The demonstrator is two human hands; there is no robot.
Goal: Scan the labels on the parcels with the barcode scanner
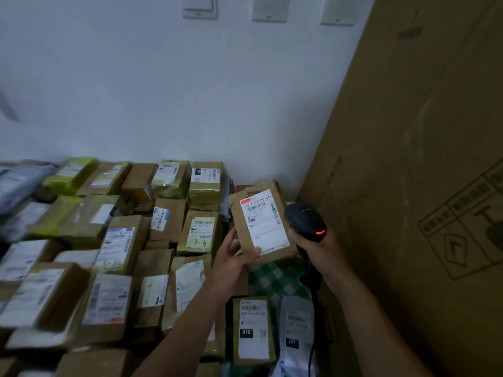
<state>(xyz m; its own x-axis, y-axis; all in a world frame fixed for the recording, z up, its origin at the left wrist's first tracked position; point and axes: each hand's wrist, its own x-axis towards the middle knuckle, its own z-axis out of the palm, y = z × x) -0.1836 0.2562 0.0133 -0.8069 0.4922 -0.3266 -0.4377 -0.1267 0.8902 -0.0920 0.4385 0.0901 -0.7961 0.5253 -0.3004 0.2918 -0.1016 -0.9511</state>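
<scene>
Step in hand: your left hand (236,257) grips the parcel (261,221), label (264,219) up; your right hand (317,247) clasps the scanner (305,222). Next: aim at the barcode.

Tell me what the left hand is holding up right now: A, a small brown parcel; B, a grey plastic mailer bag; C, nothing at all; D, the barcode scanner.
A: the left hand holds the small brown parcel by its lower edge, while the right hand grips the black barcode scanner beside it.
</scene>
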